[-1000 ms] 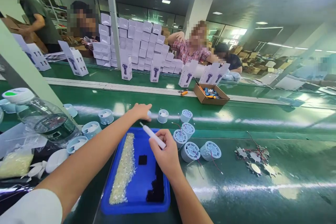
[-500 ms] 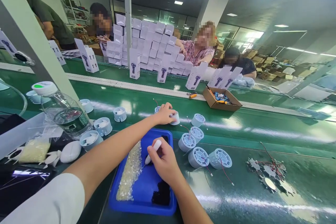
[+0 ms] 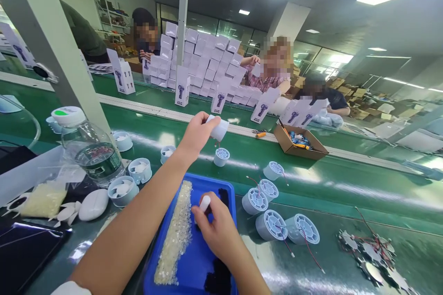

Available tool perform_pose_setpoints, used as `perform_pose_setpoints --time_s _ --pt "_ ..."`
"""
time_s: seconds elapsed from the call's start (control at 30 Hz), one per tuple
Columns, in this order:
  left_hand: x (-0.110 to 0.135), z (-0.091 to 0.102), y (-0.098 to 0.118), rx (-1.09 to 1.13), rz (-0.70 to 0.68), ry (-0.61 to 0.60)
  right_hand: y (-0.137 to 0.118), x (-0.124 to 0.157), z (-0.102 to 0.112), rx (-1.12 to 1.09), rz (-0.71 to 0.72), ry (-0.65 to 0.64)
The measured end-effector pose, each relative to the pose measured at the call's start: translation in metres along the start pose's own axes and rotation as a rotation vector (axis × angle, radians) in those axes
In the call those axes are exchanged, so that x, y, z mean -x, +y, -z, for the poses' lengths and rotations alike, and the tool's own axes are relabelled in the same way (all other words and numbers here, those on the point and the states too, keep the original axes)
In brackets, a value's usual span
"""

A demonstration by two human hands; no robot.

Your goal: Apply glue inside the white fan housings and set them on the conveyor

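My left hand (image 3: 196, 134) is raised above the green belt (image 3: 346, 179), fingers closed round a small pale round fan housing (image 3: 219, 129). Just below it another housing (image 3: 221, 156) stands on the belt. My right hand (image 3: 216, 230) is over the blue tray (image 3: 199, 258), pinching a white pen-like tool (image 3: 204, 203) that points down. In the tray lie a strip of small clear washers (image 3: 175, 235) and dark foam pieces (image 3: 218, 279).
Several more housings with red wires (image 3: 273, 221) lie right of the tray, others (image 3: 122, 189) to the left by a water bottle (image 3: 88, 147). Fan blades (image 3: 375, 258) lie far right. A cardboard box (image 3: 299, 140), stacked white cartons (image 3: 207, 67) and seated people are across the belt.
My left hand has taken a housing off the belt and lifted it. My right hand has tipped the white tool down toward the tray. The view has shifted left and down.
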State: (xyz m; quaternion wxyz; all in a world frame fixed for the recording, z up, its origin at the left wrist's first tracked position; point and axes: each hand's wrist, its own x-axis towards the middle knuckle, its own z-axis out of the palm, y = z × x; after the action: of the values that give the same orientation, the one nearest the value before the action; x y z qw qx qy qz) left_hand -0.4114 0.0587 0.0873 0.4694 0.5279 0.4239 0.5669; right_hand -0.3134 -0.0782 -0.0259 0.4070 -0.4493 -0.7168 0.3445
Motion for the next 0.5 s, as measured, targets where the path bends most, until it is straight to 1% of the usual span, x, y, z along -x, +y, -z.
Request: perform_pose_setpoints --time_s 0.07,0.17,0.23,0.37,0.5 --pt "0.007 0.004 0.005 0.010 0.014 -0.001 0.002 -0.002 0.001 0.015 0.006 0.065" --pt "0.012 0.005 0.009 -0.001 -0.011 -0.023 0.008 -0.004 0.005 0.020 -0.006 0.229" --pt "0.013 0.005 0.011 0.023 -0.018 -0.049 0.013 -0.004 0.008 0.014 -0.037 0.281" --pt "0.012 0.007 0.013 0.075 0.041 -0.083 0.017 -0.004 0.011 -0.035 -0.075 0.290" --pt "0.011 0.010 0.013 0.107 0.078 -0.082 0.017 -0.004 0.009 -0.050 -0.072 0.236"
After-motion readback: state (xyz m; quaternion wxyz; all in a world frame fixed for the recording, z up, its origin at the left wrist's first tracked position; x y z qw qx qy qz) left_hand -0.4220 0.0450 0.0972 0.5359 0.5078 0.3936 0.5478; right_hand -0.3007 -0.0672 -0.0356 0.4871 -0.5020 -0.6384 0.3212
